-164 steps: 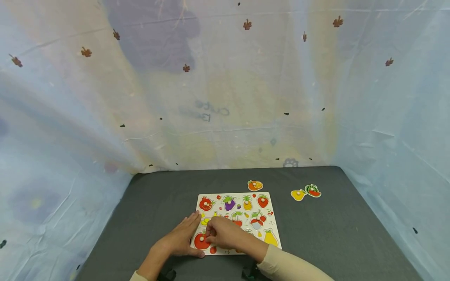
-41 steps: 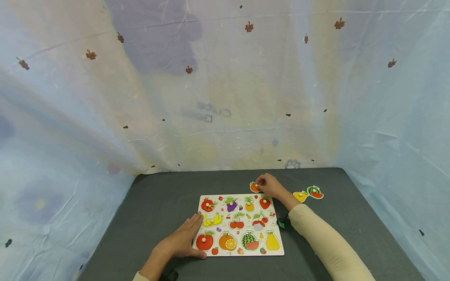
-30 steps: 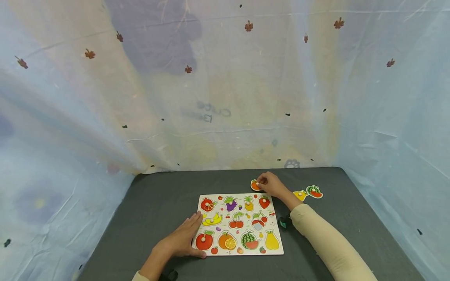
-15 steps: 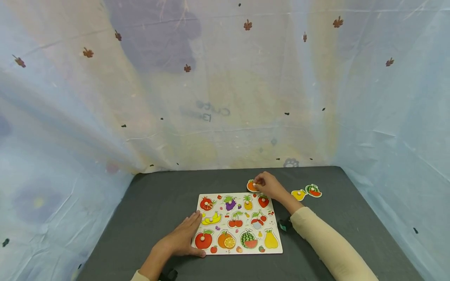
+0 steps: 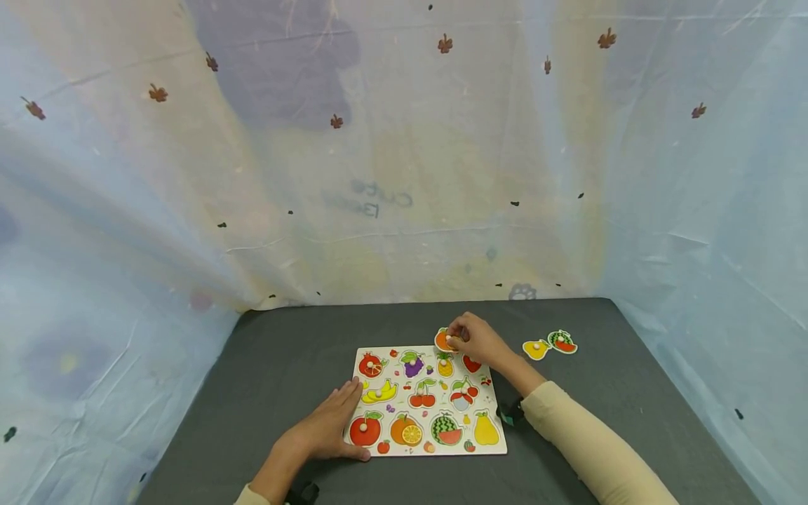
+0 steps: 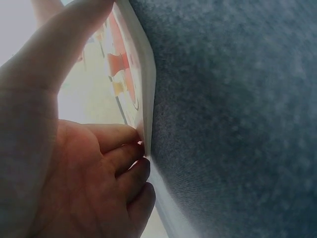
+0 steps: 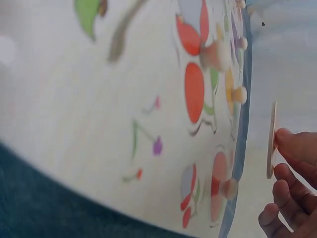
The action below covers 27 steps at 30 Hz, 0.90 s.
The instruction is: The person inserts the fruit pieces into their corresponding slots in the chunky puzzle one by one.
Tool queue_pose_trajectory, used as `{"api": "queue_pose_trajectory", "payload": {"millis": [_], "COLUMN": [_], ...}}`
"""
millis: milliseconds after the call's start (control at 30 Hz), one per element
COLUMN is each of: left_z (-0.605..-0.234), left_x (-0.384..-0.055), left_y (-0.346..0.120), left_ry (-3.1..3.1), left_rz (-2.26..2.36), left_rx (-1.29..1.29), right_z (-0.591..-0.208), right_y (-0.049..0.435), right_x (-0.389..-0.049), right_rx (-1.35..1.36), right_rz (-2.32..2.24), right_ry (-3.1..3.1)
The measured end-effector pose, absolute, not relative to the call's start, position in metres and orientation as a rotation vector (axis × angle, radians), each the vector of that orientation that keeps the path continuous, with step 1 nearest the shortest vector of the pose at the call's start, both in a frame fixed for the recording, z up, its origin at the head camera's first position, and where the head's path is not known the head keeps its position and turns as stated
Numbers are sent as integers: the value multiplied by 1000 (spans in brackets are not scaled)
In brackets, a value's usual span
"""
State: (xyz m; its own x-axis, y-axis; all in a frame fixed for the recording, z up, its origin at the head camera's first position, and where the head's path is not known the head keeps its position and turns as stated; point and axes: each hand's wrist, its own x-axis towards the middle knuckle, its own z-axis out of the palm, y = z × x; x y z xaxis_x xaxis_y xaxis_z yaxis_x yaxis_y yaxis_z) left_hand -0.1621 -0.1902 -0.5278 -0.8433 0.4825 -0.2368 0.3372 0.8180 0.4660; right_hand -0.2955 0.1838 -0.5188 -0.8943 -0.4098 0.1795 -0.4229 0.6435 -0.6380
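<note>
My right hand pinches the orange puzzle piece by its knob, at the far edge of the white fruit puzzle board. In the right wrist view that thin piece stands on edge, clear of the board's surface. My left hand rests along the board's left edge, fingers fairly straight and thumb at the near corner. Up close, the left fingertips touch the board's side. Knobbed pieces such as the apple sit in the board; the printed orange, watermelon and pear show no knobs.
A pear piece and a watermelon piece lie side by side on the dark grey tabletop, right of the board. A patterned pale curtain closes off the back and both sides.
My right hand left the apple area of the board, reached the orange piece behind it and took hold. The piece has now moved left and nearer, over the board's far edge. The left hand stayed.
</note>
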Motion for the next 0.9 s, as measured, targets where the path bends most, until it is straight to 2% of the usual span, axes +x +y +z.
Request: {"api": "queue_pose_trajectory", "payload": {"millis": [900], "left_z": [-526], "left_x": [-163], "left_y": [-187], "left_ry": [2669], "left_rz": [568], "left_rx": [605], "right_z": [-507], "right_y": [156], "right_x": [-252], "right_rx": [879], "right_rz": [1108], "right_ry": [-2791]}}
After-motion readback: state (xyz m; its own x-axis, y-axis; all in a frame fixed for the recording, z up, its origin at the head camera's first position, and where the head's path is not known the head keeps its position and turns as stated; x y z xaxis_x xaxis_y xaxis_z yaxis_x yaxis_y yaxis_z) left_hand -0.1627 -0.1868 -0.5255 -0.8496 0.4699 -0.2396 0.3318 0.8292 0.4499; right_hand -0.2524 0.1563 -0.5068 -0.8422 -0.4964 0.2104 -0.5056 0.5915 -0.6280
